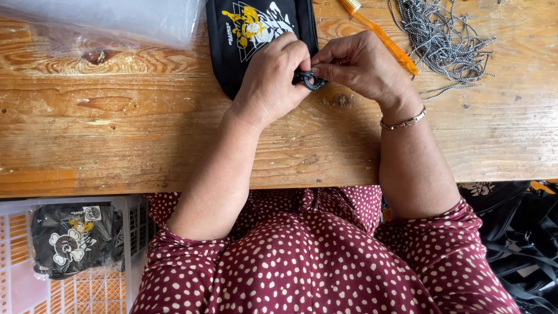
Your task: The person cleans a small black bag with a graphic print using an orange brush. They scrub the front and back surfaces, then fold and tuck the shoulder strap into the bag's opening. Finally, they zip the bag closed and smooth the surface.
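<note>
You see soft, even daylight all over the table [116, 134]. Your hands drop only faint shadows on it. The plastic bag [104, 20] at the table's far left corner shines pale and blurry. Below the table, the picture stays sharp but darker.

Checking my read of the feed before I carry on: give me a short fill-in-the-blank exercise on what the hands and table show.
1. Both hands, the left hand and the right hand, pinch a small black ____ between them.
2. The black pouch lies on a ____ table.
3. The bundle of grey cords lies on the ____ side of the orange stick.
4. The right wrist wears a ____.

Missing words: ring; wooden; right; bracelet
</note>
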